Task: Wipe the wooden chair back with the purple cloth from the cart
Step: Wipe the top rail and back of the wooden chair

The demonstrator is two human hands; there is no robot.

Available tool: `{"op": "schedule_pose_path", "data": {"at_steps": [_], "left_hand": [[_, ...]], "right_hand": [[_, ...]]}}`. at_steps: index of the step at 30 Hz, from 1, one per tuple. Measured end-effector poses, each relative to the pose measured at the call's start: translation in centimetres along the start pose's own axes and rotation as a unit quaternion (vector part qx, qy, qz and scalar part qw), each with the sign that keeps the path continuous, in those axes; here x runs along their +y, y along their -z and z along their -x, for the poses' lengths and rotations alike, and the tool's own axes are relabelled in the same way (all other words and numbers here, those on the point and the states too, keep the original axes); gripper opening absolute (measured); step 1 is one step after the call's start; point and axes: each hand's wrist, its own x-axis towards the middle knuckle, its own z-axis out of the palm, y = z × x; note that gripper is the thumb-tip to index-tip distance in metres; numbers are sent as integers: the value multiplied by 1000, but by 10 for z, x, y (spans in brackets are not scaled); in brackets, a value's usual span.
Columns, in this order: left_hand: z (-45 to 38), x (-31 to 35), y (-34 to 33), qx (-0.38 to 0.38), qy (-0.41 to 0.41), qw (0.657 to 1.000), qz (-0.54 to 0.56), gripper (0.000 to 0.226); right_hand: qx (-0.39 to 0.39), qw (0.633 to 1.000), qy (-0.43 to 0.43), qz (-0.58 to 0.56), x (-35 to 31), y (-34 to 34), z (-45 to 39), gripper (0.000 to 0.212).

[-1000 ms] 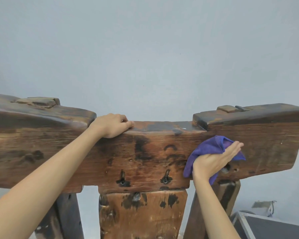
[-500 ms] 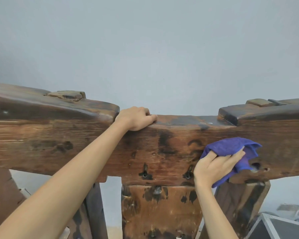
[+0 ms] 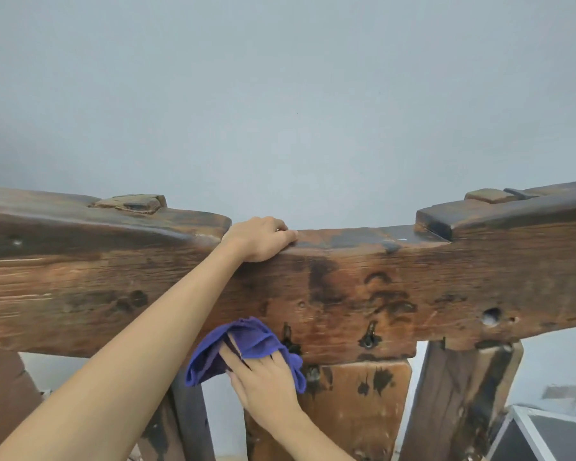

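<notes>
Cloth has travelled: a second ago my right hand [image 3: 263, 377] pressed the purple cloth [image 3: 243, 347] against the right part of the chair back [image 3: 413, 294], near the knot hole [image 3: 491, 316]. Now it sits low on the rail's front face, left of centre, at the lower edge just beside the left of two dark metal fittings [image 3: 288, 337].

Right grip: fingers nearly straight and spread, flat on the bunched cloth, pressing rather than pinching; cloth folds poke up between them.

Left hand [image 3: 260, 239] has not shifted. Fingers curl over the rail's top edge in the dip between the two raised ends, steadying the chair.

I read this as one full right-to-left stroke done across the middle. Left stretch of the face, under my left forearm [image 3: 140, 344], looks not yet reached, nor the top edge. Wiping well under way, not finished.

Grey case corner [image 3: 546, 437] at lower right, well apart.
</notes>
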Motion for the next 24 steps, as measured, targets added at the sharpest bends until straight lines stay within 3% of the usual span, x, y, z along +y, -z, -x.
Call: {"op": "schedule_pose_path", "data": {"at_steps": [2, 5, 8, 10, 11, 13, 15, 18, 21, 22, 24], "left_hand": [[1, 2, 2, 5, 5, 1000, 2, 50], [2, 4, 0, 7, 13, 1000, 5, 48], [0, 4, -3, 20, 15, 1000, 1, 46], [-2, 2, -6, 28, 14, 999, -9, 45], [-4, 1, -8, 31, 12, 999, -13, 46], [-7, -1, -12, 41, 12, 999, -19, 47], [-10, -2, -15, 47, 10, 999, -23, 48], [-14, -3, -15, 54, 8, 998, -26, 50], [-14, -2, -13, 50, 11, 998, -27, 47], [-13, -1, -13, 45, 11, 999, -25, 46], [-12, 1, -11, 38, 10, 999, -19, 42]], "right_hand": [[10, 999, -38, -20, 28, 26, 3, 52], [75, 984, -164, -11, 93, 73, 14, 47], [171, 940, -294, 7, 162, 126, 18, 66], [214, 900, -376, -46, 190, 160, 9, 77], [220, 892, -391, -58, 198, 175, 0, 78], [222, 911, -348, 10, 209, 198, -21, 62], [161, 934, -279, 155, 216, 215, -52, 49], [-101, 920, -301, 232, 222, 233, -105, 73], [-338, 863, -372, 51, 222, 238, -152, 64], [-373, 842, -388, -29, 219, 238, -164, 58], [-382, 849, -350, -103, 207, 233, -176, 51]]}}
